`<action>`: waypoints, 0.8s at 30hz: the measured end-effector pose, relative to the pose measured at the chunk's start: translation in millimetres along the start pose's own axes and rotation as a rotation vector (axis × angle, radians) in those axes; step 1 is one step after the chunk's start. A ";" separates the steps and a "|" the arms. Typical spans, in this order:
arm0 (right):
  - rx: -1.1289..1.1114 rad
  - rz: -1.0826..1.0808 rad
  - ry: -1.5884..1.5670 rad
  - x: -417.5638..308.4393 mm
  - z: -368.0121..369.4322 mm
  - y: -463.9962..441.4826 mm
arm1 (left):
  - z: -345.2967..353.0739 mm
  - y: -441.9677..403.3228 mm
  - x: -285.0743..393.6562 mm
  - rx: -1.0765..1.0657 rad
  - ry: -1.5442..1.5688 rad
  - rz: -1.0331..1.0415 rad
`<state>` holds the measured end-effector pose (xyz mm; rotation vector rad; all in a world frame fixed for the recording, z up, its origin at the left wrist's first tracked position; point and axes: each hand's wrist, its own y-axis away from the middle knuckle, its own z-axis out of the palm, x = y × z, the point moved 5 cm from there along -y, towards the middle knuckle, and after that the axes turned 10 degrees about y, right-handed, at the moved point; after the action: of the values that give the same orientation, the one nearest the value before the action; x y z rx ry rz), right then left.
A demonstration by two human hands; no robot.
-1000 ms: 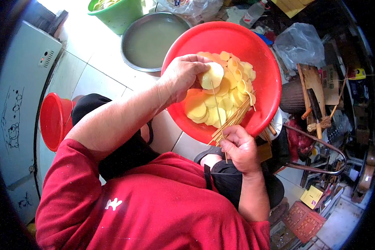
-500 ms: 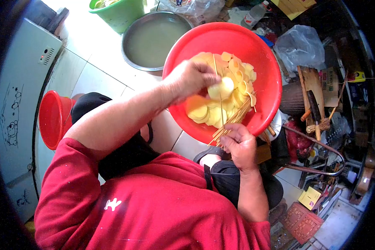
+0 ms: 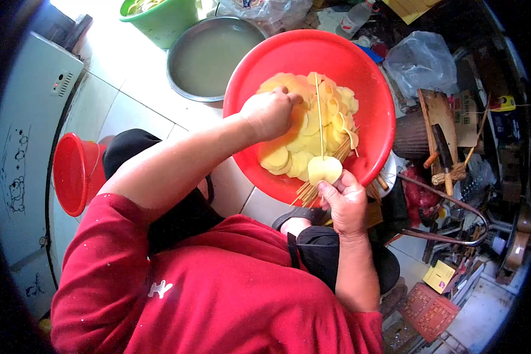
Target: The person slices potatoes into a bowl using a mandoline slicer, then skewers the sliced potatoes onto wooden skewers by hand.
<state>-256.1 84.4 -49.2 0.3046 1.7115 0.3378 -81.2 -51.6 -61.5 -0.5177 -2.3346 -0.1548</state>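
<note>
A bamboo skewer (image 3: 320, 118) points away from me over the red basin, with one round potato slice (image 3: 324, 170) threaded low on it. My right hand (image 3: 347, 203) grips its near end, thumb against that slice. At the left of the heap of pale yellow potato slices (image 3: 280, 158), my left hand (image 3: 271, 113) has its fingers curled down onto the slices; whether one is pinched there is hidden. A bundle of bare skewers (image 3: 308, 192) leans at the near right side of the basin (image 3: 376, 127), partly under the right hand.
Beyond the basin stand a metal bowl of cloudy water (image 3: 212, 56) and a green bucket (image 3: 171, 23). A small red bucket (image 3: 76, 177) is by my left knee, near a white cabinet (image 3: 32, 153). At right are a plastic bag (image 3: 422, 64), a knife (image 3: 441, 144) and a bent metal tube (image 3: 454, 239).
The potato slice has slid down the skewer to my right hand. My left hand has left the skewer and moved left onto the heap, while the right hand stays nearly in place.
</note>
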 end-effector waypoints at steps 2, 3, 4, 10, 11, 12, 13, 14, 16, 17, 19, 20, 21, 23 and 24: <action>-0.010 0.005 0.007 1.6 0.3 0.0 | 7.3 -6.1 -2.5 -0.061 -0.173 -0.026; -0.019 0.008 0.012 2.2 0.6 0.0 | 14.1 -11.3 -5.0 -0.157 -0.220 -0.052; -0.017 0.009 0.012 2.2 0.6 0.1 | 14.1 -12.7 -1.0 -0.253 -0.267 -0.076; -0.031 0.002 0.004 -2.8 -0.6 4.6 | -12.2 -0.4 -2.7 -0.191 -0.067 -0.129; -0.066 -0.010 -0.020 -5.8 2.2 6.5 | -13.4 -2.4 -7.4 -0.159 0.029 -0.080; -0.102 -0.024 -0.045 -7.4 4.7 8.0 | -16.5 -5.0 -13.4 -0.155 0.115 -0.075; -0.102 -0.024 -0.049 -6.5 3.6 9.2 | -26.3 -6.1 -13.6 -0.151 0.274 -0.199; -0.154 0.004 0.013 -4.1 3.9 10.8 | -33.5 -6.4 -15.5 -0.143 0.434 -0.325; -0.210 0.030 0.078 -3.1 7.0 12.5 | -32.5 -9.4 -30.8 -0.003 1.059 -0.534; -0.205 0.019 0.048 -4.6 8.4 12.7 | -38.7 -9.0 -26.7 0.074 1.167 -0.540; -0.200 0.007 0.020 -6.1 9.4 13.3 | -47.8 -8.1 -21.8 0.155 1.275 -0.542; -0.193 -0.004 0.011 -6.4 9.3 13.4 | -51.0 -9.2 -22.7 0.180 1.312 -0.534; -0.187 -0.016 0.002 -6.9 9.0 13.5 | -53.3 -10.0 -23.7 0.205 1.348 -0.525; -0.191 -0.006 0.001 -7.0 9.0 14.5 | -53.3 -11.2 -25.4 0.227 1.373 -0.505; -0.194 0.005 0.000 -6.7 9.1 14.6 | -53.8 -11.6 -25.9 0.246 1.397 -0.485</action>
<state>-245.8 95.7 -38.8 0.1668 1.6630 0.5040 -34.7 -84.3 -39.6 0.2767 -1.0186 -0.3169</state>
